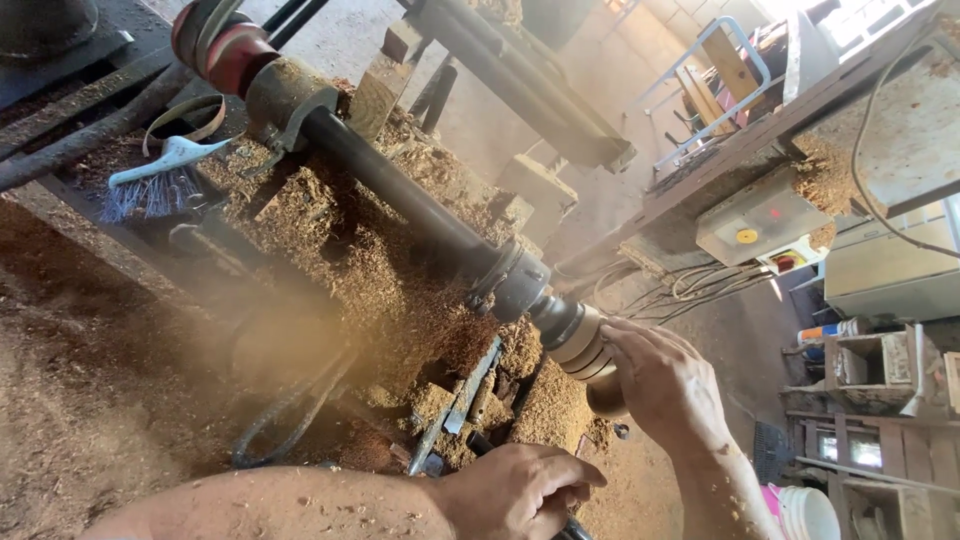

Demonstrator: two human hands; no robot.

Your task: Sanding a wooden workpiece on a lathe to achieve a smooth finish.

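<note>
A long dark lathe shaft [400, 190] runs from upper left to the frame's centre, ending in a metal chuck [520, 285] that carries a small rounded wooden workpiece [590, 355], pale with turned rings, at lower centre. Sawdust [330, 250] lies heaped over the lathe bed. The right hand [665, 385] cups the workpiece's end, fingers curled over it. The left hand [520, 490], at the bottom edge, is clenched around a dark tool handle [572, 528]. A grey switch box [755, 222] with a yellow round button sits at right; a blue-bristled brush [160, 180] lies upper left.
</note>
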